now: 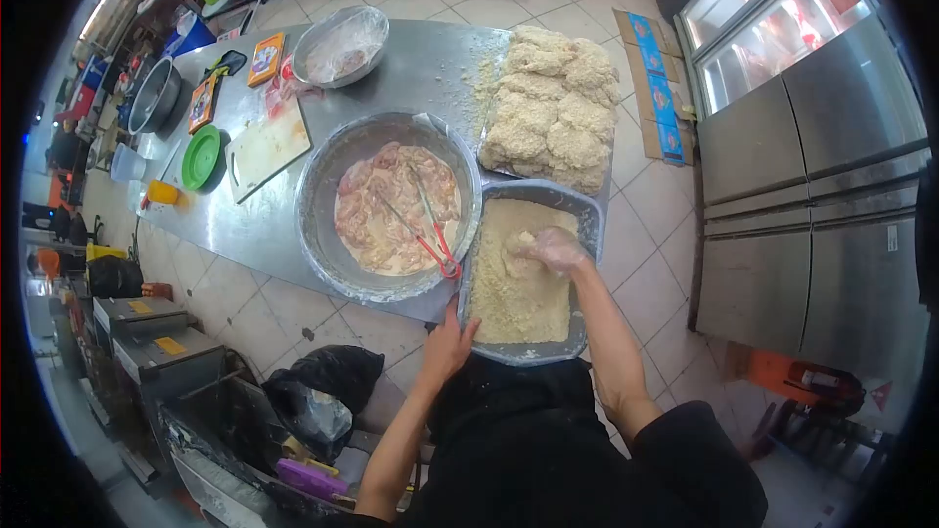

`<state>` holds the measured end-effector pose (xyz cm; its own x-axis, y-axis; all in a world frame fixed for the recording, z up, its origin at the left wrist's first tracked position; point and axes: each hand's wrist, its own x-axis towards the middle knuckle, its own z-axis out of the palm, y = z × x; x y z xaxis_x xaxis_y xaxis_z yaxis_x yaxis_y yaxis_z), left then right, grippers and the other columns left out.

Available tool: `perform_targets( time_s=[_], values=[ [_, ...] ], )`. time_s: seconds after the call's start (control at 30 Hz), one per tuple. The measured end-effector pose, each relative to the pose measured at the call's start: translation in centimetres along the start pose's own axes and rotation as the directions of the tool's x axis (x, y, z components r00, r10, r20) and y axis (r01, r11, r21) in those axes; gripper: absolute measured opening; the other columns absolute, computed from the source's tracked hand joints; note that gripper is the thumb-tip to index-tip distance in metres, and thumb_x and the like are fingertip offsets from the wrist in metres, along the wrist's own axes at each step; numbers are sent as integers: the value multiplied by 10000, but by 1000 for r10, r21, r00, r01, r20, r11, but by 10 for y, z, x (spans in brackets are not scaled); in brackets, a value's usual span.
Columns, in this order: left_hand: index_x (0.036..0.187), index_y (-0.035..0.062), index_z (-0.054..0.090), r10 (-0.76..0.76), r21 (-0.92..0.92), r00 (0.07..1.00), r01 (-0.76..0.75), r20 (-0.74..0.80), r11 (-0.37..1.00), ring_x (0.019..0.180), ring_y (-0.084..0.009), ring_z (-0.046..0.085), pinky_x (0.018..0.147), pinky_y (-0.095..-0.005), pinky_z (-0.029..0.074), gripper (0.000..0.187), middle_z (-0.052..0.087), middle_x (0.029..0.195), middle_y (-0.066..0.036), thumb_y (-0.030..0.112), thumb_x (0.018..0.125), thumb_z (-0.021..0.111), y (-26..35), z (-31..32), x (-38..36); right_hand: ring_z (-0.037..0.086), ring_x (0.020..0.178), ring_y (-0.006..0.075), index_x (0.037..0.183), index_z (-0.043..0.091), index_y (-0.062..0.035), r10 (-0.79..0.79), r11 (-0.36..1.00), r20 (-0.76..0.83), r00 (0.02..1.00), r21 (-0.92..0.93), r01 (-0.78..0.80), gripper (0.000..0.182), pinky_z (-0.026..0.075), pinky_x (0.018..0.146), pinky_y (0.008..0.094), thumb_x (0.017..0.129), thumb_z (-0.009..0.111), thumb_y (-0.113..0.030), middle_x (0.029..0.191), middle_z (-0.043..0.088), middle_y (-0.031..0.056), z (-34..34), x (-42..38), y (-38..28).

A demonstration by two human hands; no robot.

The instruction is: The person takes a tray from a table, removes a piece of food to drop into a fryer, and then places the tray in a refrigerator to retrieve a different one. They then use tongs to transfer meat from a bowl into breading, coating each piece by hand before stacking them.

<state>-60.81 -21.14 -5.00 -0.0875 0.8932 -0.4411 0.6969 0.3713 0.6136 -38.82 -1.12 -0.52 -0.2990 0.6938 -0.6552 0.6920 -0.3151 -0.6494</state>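
Note:
A grey rectangular tub [593,225] filled with pale breadcrumbs [518,298] sits at the table's near edge. My right hand [556,248], in what looks like a clear glove dusted with crumbs, is down in the tub. Its fingers curl around breadcrumbs; whether a piece of meat is under them is hidden. At the tub's near left side, my left hand [448,344] grips the wall. Just left stands a large round basin [318,235] of raw meat in pale batter [381,198]. Red-handled tongs [430,240] rest in it. Breaded pieces [550,117] are piled behind the tub.
The steel table [254,244] also bears a cutting board [269,152], a green plate [201,157] and a plastic-lined bowl [341,47]. Steel refrigerators [763,147] stand at right, flattened cardboard [653,88] on the floor before them. A black bag [328,381] lies at lower left.

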Motion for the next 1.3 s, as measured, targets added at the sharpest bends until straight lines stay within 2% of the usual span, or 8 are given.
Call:
perform_targets(
  time_s=[0.07, 0.13, 0.27, 0.63, 0.93, 1.07, 1.13, 1.3],
  values=[
    [1498, 72, 294, -5, -7, 1000, 5, 3, 1000, 832, -536, 641, 764, -613, 488, 690, 670, 886, -344, 460, 984, 540, 1, -1, 1, 691, 884, 187, 1035, 731, 42, -65, 997, -3, 998, 34, 65, 336, 522, 790, 311, 862, 762, -244, 1024, 744, 141, 4, 7, 16],
    [1488, 68, 309, 6, -15, 1000, -6, -2, 1000, 824, -533, 641, 753, -615, 487, 676, 669, 879, -344, 447, 982, 548, -1, 0, 1, 667, 848, 161, 1043, 734, 51, -230, 723, 11, 973, 671, 164, 322, 510, 767, 267, 812, 809, -160, 997, 743, 97, 18, 35, 56],
    [1489, 67, 310, 18, 14, 1000, -18, -3, 1000, 815, -534, 639, 734, -615, 489, 675, 667, 863, -344, 436, 981, 556, -4, 2, 3, 674, 860, 154, 1088, 712, 71, -127, 916, 109, 986, 393, 74, 343, 512, 792, 257, 825, 794, -133, 1005, 739, 106, 7, 40, 68],
    [1510, 98, 296, -4, -12, 1000, 4, 14, 1000, 833, -540, 636, 755, -617, 484, 695, 668, 874, -343, 469, 977, 545, -3, 0, 2, 653, 1037, 186, 1189, 642, -4, -63, 445, 144, 988, 890, -101, 437, 521, 918, 335, 870, 776, -271, 1156, 680, 46, 14, 41, 43],
    [1502, 82, 314, -16, 19, 1000, 16, 7, 1000, 827, -528, 646, 756, -607, 494, 699, 672, 872, -336, 484, 976, 536, -3, 1, 1, 650, 1063, 206, 1195, 624, 19, -176, 577, 48, 983, 814, 63, 498, 547, 889, 368, 837, 811, -272, 1175, 662, 95, -53, 28, 1],
    [1497, 72, 319, -23, 2, 999, 23, 25, 1000, 840, -524, 647, 763, -606, 496, 704, 672, 879, -336, 488, 974, 538, -2, 1, 2, 655, 991, 260, 1142, 629, 4, -239, 793, -309, 921, 486, 368, 365, 542, 856, 415, 932, 693, -286, 1059, 674, 138, -142, 30, -40],
    [1495, 66, 319, -26, -8, 999, 26, 24, 1000, 844, -524, 647, 769, -607, 495, 709, 671, 881, -339, 491, 972, 540, -4, 2, 2, 636, 985, 331, 1104, 622, 24, -597, 784, -480, 643, -518, 341, 399, 508, 901, 470, 998, 549, -353, 1068, 667, 172, -191, 80, -22],
    [1496, 67, 317, -20, 11, 1000, 20, 4, 1000, 833, -527, 646, 765, -609, 494, 713, 673, 870, -335, 492, 970, 544, -8, 7, 3, 466, 1306, 407, 1367, 480, 48, -578, 677, -475, 664, -733, 64, 587, 360, 1113, 463, 1015, 436, -420, 1415, 481, 259, -152, 78, -65]
  ],
)
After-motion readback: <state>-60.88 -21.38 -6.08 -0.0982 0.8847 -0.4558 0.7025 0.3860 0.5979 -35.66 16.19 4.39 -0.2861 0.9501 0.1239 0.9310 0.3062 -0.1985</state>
